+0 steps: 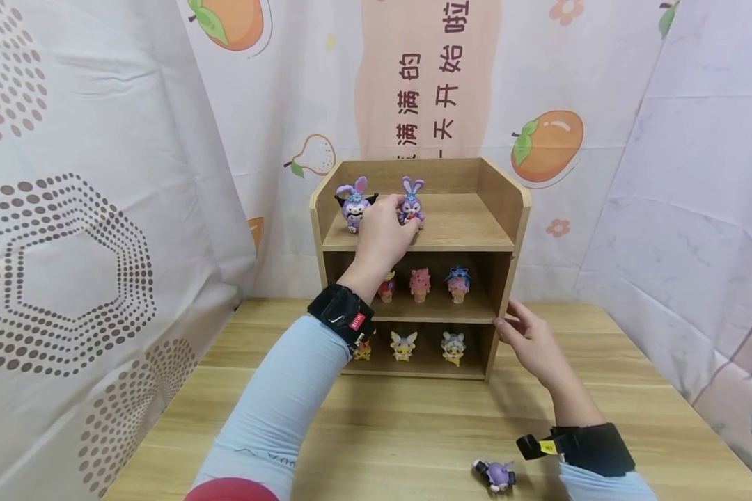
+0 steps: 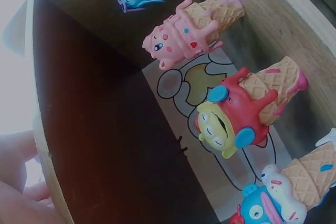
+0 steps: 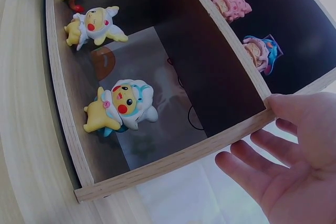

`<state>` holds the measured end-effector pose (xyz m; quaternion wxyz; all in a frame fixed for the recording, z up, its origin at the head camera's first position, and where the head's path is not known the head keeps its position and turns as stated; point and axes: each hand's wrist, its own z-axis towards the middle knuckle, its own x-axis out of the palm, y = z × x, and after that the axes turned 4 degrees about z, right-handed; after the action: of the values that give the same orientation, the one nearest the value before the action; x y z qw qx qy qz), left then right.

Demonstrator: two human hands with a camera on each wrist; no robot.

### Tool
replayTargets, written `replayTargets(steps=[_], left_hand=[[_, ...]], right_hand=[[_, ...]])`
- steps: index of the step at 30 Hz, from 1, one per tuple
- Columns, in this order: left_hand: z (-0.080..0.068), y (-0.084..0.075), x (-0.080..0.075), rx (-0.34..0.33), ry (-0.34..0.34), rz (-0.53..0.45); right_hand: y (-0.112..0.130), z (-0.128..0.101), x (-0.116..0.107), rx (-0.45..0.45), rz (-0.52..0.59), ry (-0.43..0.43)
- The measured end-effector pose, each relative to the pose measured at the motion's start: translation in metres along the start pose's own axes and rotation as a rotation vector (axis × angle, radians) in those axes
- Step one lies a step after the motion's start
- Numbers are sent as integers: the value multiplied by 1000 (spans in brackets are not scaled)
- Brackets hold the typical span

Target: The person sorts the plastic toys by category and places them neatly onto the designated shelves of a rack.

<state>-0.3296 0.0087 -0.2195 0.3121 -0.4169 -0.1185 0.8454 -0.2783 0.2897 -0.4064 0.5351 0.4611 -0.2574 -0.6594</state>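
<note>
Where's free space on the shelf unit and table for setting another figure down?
The top shelf is bare right of the purple bunny figure gripped by the left hand. The table is open in front, except for a purple figure lying near the right wrist. The middle shelf and bottom shelf are crowded with figures.

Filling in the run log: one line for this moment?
left hand: grips purple rabbit-eared figurine on top shelf | right hand: open, touching wooden three-tier shelf unit side | table: another purple figurine

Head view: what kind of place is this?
Probably a makeshift recording corner: printed fabric sheets hang as walls around a wooden table, where a small wooden shelf displays toy figurines.
</note>
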Motion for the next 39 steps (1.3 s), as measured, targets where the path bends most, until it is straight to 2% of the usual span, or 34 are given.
replayTargets(steps=[8, 14, 18, 25, 29, 33, 39], left_hand=[[-1, 1, -1, 10, -1, -8], [-8, 5, -6, 19, -11, -74], [-17, 8, -12, 63, -41, -109], [-36, 12, -28, 275, -183, -177], [-45, 14, -33, 412, -239, -225], [-53, 19, -33, 553, -235, -259], [-69, 29, -28, 687, -150, -319]], right_hand=[[0, 0, 0, -6, -19, 3], [-1, 0, 0, -6, -21, 5], [-2, 0, 0, -12, -8, 8], [-3, 1, -2, -20, -21, 5], [-2, 1, -2, -18, -30, 1], [-1, 0, -2, -15, -26, 2], [-2, 0, -3, -6, -19, 9]])
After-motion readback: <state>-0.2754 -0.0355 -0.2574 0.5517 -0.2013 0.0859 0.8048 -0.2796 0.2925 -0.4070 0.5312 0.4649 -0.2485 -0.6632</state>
